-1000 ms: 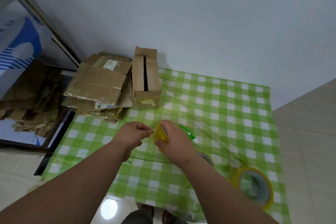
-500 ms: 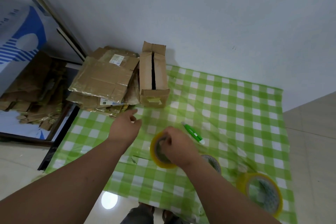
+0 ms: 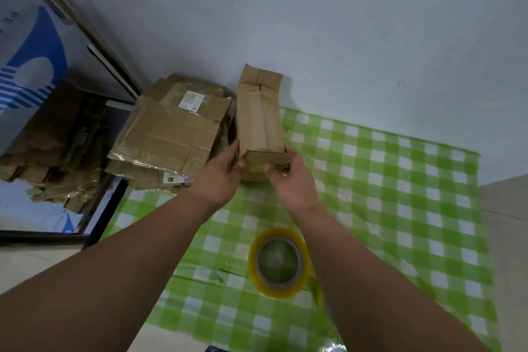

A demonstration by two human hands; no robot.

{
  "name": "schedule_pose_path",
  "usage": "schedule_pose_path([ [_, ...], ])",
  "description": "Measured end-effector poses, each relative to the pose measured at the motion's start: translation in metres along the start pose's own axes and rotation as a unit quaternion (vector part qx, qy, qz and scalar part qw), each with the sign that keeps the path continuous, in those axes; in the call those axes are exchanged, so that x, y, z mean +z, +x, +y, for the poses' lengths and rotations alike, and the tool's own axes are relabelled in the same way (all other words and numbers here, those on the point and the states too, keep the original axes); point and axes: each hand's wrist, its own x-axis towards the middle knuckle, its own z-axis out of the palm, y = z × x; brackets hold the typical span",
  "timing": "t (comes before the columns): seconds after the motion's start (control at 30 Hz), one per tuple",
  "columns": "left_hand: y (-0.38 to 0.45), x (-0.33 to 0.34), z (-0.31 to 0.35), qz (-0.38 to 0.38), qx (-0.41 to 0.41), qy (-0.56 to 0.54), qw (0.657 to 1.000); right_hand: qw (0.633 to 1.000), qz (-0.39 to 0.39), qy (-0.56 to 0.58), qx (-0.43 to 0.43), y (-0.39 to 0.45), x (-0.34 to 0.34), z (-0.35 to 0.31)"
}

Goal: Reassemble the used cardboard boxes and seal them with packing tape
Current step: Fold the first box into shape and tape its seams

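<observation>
both hands, left hand (image 3: 221, 177) and right hand (image 3: 290, 180), gripping the box (image 3: 258, 120) at the cloth's (image 3: 400, 209) far-left corner; top seam untaped, tape roll (image 3: 278, 261) waiting, flat stack (image 3: 168, 134) untouched.

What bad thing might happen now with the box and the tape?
Both hands, left hand and right hand, grip only the near end of the long box, so its far end might sag or bump the flattened cardboard stack. The tape roll lies right under the forearms, so a sweep might knock it away.
</observation>
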Motion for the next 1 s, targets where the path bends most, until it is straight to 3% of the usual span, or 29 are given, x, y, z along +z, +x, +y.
schedule_pose_path([
  [0.13,0.009,-0.004,-0.009,-0.024,0.028,0.030,0.999,0.996,0.078,0.037,-0.034,-0.009,0.009,0.011],
  [0.23,0.017,-0.008,-0.012,-0.047,0.022,0.071,0.996,0.994,0.099,0.004,-0.054,-0.014,0.013,0.018],
  [0.37,0.024,-0.008,-0.021,-0.052,-0.004,0.115,0.992,0.993,0.066,-0.087,-0.052,-0.001,0.010,0.020],
  [0.5,0.021,-0.006,-0.043,-0.039,-0.016,0.229,0.972,0.992,0.017,-0.110,-0.055,0.008,0.019,0.014],
  [0.7,0.011,-0.010,-0.062,-0.020,-0.051,0.306,0.950,0.977,0.022,-0.174,-0.120,0.015,0.032,-0.003],
  [0.77,0.011,-0.011,-0.060,-0.004,-0.058,0.284,0.957,0.972,0.018,-0.189,-0.138,0.017,0.034,-0.007],
  [0.87,0.015,-0.015,-0.047,0.039,-0.045,0.148,0.987,0.971,-0.003,-0.204,-0.122,0.021,0.029,-0.001],
  [1.0,0.016,-0.022,-0.033,0.051,-0.067,0.078,0.993,0.965,-0.021,-0.230,-0.128,0.023,0.024,-0.003],
])
